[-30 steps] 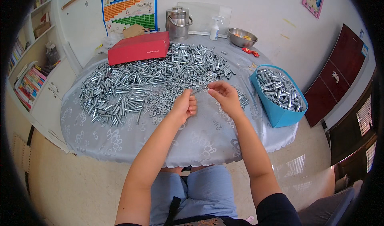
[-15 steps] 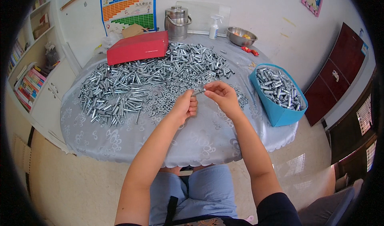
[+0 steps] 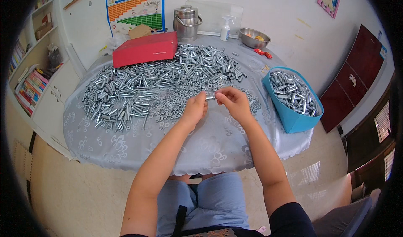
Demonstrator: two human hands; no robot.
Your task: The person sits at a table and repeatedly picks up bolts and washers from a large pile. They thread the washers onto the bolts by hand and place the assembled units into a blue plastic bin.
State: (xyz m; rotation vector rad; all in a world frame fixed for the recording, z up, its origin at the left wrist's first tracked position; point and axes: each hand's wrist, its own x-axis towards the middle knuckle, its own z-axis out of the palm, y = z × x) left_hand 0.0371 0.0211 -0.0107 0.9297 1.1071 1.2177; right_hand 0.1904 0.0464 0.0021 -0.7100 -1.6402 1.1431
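Above the near part of the heap, my left hand [image 3: 195, 110] is closed around one end of a short silver metal bolt [image 3: 210, 97]. My right hand [image 3: 233, 102] pinches the bolt's other end between thumb and fingertips. Any small part in that pinch is too hidden to make out. Beneath and just beyond both hands lie many loose nuts and washers [image 3: 167, 107]. Farther back and to the left spreads a wide heap of silver bolts and metal sleeves [image 3: 126, 84]. A blue fabric bin [image 3: 294, 121] full of similar bolt pieces stands to the right of my right hand.
A red box [image 3: 145, 50] rests on the heap's back. Behind are a steel lidded pot [image 3: 186, 25], a spray bottle [image 3: 225, 29], a steel bowl [image 3: 255, 42] with yellowish contents and a red wrapper [image 3: 263, 53]. A grey patterned cloth [image 3: 201, 153] covers the table.
Both hands have turned slightly, and the bolt between them now lies more level. My left fingers have shifted up along it, while my right hand keeps its pinch at the end.
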